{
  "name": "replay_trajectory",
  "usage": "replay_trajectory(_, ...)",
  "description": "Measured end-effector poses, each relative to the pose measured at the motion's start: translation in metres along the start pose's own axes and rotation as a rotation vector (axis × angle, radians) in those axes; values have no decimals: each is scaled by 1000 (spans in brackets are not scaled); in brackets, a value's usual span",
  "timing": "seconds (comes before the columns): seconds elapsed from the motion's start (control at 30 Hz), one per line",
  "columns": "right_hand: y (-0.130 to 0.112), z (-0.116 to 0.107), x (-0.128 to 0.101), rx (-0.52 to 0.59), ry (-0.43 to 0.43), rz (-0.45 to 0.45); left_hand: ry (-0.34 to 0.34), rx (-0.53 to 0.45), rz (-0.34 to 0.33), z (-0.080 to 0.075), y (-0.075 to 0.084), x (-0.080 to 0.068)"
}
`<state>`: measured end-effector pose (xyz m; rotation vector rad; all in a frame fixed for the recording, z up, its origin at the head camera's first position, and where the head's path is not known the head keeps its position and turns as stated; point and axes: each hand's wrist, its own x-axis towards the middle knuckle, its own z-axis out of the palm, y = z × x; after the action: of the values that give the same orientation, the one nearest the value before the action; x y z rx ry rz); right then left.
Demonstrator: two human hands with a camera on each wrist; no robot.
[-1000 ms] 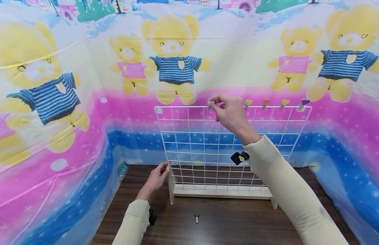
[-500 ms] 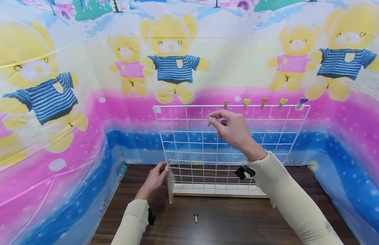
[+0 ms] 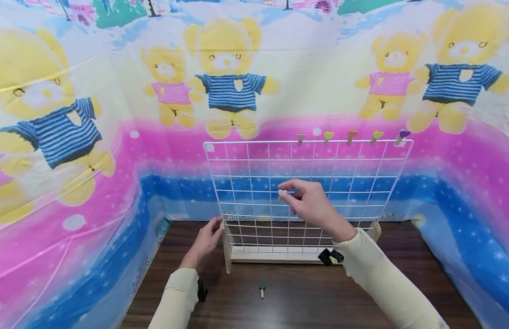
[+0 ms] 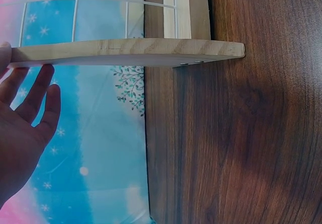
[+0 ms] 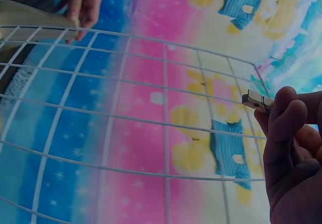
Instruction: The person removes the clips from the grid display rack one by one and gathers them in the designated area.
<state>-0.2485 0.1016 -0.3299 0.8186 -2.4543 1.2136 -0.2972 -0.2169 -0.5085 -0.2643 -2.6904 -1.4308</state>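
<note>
My right hand pinches a small wooden clothespin between thumb and fingers, in front of the white wire grid. In the head view a pale heart shows at the fingertips. The grid stands upright in a wooden stand. My left hand grips the top of the stand's left side post, thumb on one face and fingers on the other. Along the right part of the grid's top wire sit several heart clothespins: pink, yellow, orange, another yellow and purple.
A clothespin with a dark green top lies on the dark wooden table, in front of the stand. Cloth printed with bears hangs behind and along both sides.
My right hand has come down from the grid's top wire with the clothespin still pinched, uncovering the pink one on the wire. The left hand keeps its grip on the post.
</note>
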Motion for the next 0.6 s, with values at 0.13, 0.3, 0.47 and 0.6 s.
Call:
replay_trajectory(0.13,12,13,-13,-1,-37,25,1,6,3,0,0,0)
replay_trajectory(0.3,28,30,-30,10,-89,43,-2,7,-7,0,2,0)
replay_trajectory(0.47,46,46,-47,38,-148,105,-6,11,-17,-1,3,-1)
replay_trajectory(0.6,57,56,-58,28,-159,112,-9,4,-24,-1,3,-1)
